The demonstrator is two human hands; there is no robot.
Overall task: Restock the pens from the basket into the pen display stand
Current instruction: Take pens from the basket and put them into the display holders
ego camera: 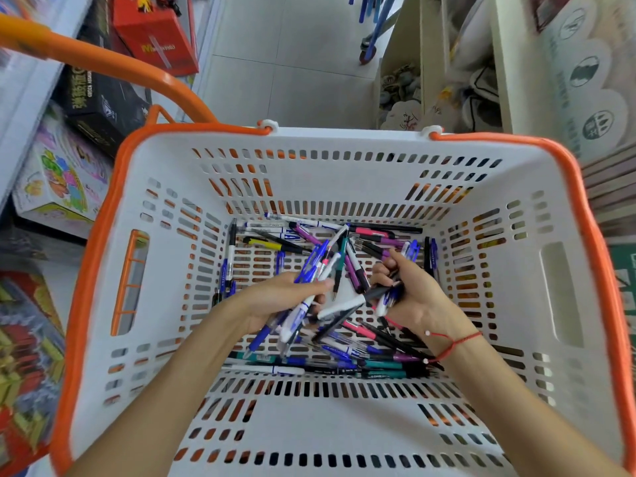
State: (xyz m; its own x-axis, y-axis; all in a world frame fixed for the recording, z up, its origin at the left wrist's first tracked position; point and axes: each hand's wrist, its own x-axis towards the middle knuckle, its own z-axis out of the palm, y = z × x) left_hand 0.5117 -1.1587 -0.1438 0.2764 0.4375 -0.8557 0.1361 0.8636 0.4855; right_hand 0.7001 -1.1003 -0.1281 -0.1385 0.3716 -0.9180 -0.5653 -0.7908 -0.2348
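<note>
Both forearms are reaching down from the near edge into a white slotted basket (pixel 165 304) with an orange rim, which is filling most of the view and standing on a pale tiled floor (pixel 292 63). An orange handle (pixel 103 63) is arching up and away from the basket's far left corner. Boxed toys (pixel 62 177) and dark cartons are lying along the left side, with a red box (pixel 155 32) farther back, while a cream shelf unit (pixel 509 80) holding printed goods is standing to the right. Loose pens (pixel 344 359) in blue, black, purple, pink, teal and white are lying scattered across the basket's bottom, some along the far wall and some along the near one. The left hand (pixel 275 301) is curling its fingers around a bundle of blue and white pens (pixel 303 304), so its grip is clamped on them. The right hand (pixel 413 297), just beside it, is clamped on a few more pens (pixel 389 294), its fingers wrapped round their barrels. A red string bracelet (pixel 454 342) is sitting around the right wrist. The pen display stand is not showing in this view.
</note>
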